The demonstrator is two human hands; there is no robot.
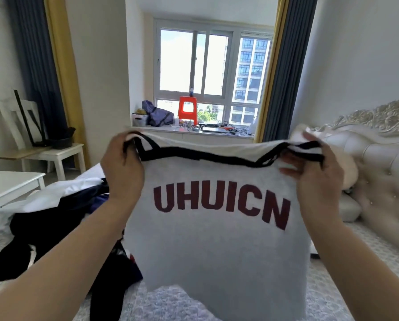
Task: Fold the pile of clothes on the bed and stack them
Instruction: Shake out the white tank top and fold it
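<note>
Head view: you hold a grey tank top (217, 239) up in front of you over the bed (170, 302), print "UHUICN" facing you, right way up. Long axis runs vertical, straps at top, hem hanging down near the bedspread. Your left hand (122, 167) pinches the left black strap, fingers curled round it. Your right hand (314, 172) pinches the right black strap, fingers curled. Top edge is stretched level between both grips. Pile of dark clothes (55, 223) lies on the bed to the left, behind your left forearm, unfolded. Padded headboard (379, 163) on the right. Red stool (188, 110) stands on the window ledge.
</note>
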